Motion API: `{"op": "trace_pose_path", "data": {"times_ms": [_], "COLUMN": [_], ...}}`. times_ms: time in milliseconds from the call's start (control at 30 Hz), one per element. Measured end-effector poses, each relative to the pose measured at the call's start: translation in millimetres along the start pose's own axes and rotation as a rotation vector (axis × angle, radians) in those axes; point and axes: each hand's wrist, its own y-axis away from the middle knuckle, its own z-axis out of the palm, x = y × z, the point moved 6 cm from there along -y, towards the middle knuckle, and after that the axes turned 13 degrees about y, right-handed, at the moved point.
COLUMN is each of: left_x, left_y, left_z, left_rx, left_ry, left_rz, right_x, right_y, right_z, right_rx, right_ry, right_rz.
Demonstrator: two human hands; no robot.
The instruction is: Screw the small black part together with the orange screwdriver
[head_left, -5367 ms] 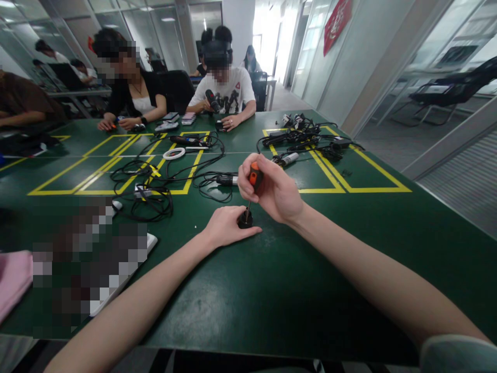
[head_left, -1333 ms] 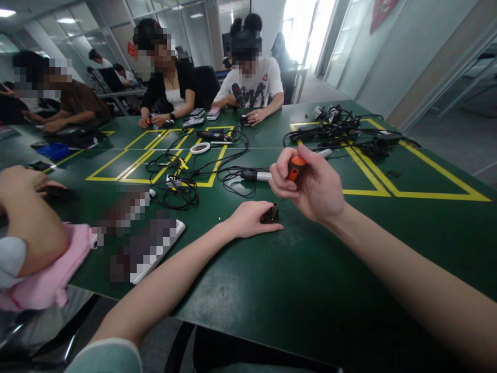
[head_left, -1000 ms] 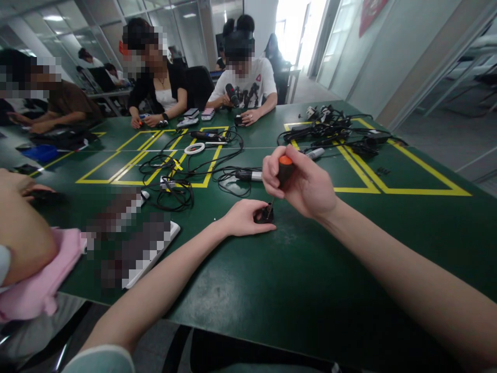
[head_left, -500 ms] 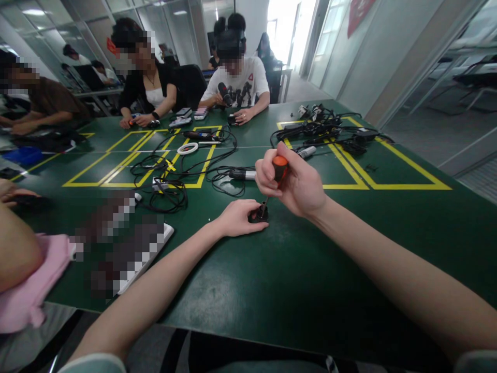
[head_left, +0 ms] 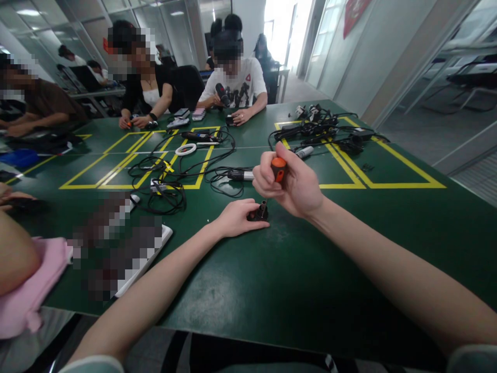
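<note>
My left hand (head_left: 236, 218) rests on the green table (head_left: 233, 280), its thumb and fingers closed around a small black part (head_left: 263, 212). A short upright post or tube stands on that part. Above it and slightly to the right, my right hand (head_left: 297, 181) is wrapped round an orange and black screwdriver (head_left: 278, 169). The tool's thin shaft points down at the black part; whether its tip touches is too small to tell.
Tangled black cables (head_left: 166, 194) and a white tape ring (head_left: 186, 149) lie ahead on the left. More cables (head_left: 318, 127) pile up at the back right. A white-edged, blurred-out object (head_left: 165, 233) is left of my forearm. Several people sit around the table.
The screwdriver handle has turned slightly in my right hand. The whole view has shifted a little. My left hand still holds the black part.
</note>
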Motion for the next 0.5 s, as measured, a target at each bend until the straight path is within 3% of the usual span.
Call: {"op": "trace_pose_path", "data": {"times_ms": [133,333,500], "left_x": [1.4,1.3,-0.5], "left_y": [-0.3,0.3,-0.7], "left_z": [-0.6,0.5,1.9], "left_rx": [0.001,-0.004,-0.004], "left_ry": [-0.016,-0.025,-0.040], "left_rz": [0.004,-0.004,-0.011], "right_x": [1.5,0.3,3.5], "right_y": [3.2,-0.4,2.4], "right_z": [4.8,-1.3,1.0], "right_rx": [-0.006,0.089,0.007], "right_ry": [-0.054,-0.020,-0.027], "right_rz": [-0.039,-0.033,0.009]}}
